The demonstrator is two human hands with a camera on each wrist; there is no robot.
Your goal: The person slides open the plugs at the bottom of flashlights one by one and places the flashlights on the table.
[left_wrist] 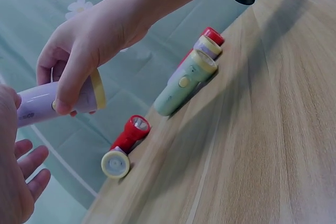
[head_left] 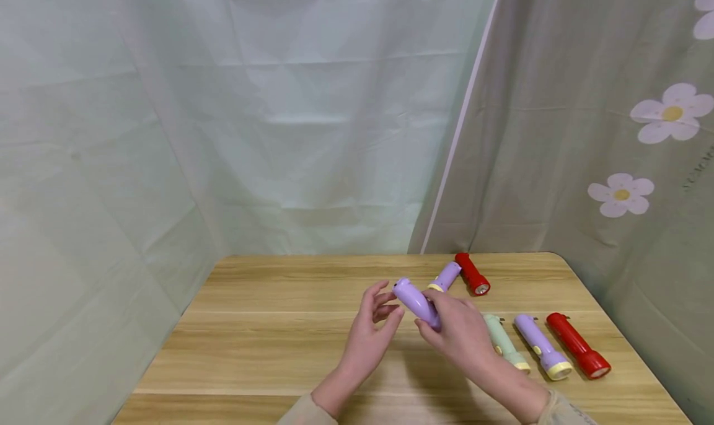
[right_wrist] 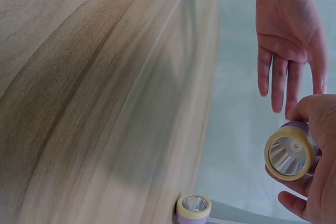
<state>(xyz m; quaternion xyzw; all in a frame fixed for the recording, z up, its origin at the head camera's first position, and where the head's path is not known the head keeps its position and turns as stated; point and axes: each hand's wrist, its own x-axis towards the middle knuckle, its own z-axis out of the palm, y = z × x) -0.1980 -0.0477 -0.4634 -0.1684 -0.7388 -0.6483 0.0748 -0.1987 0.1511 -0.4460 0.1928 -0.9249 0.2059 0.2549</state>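
My right hand point(head_left: 460, 332) grips a purple flashlight point(head_left: 414, 300) above the table, its tail end pointing toward the left hand. In the right wrist view the flashlight's cream-rimmed lens point(right_wrist: 287, 156) faces the camera. The thumb of that hand lies by the switch in the left wrist view. Beside the tail end, my left hand point(head_left: 370, 332) is held palm inward with its fingers loosely extended, closing on nothing. Its fingers point(right_wrist: 281, 77) look fairly straight in the right wrist view.
A second purple flashlight point(head_left: 446, 276) and a red flashlight point(head_left: 473, 275) lie at the back of the wooden table point(head_left: 268, 338). Right of my right hand, a mint green flashlight point(head_left: 502, 338), a purple one point(head_left: 541, 344) and a red one point(head_left: 577, 344) lie in a row. Curtains hang behind.
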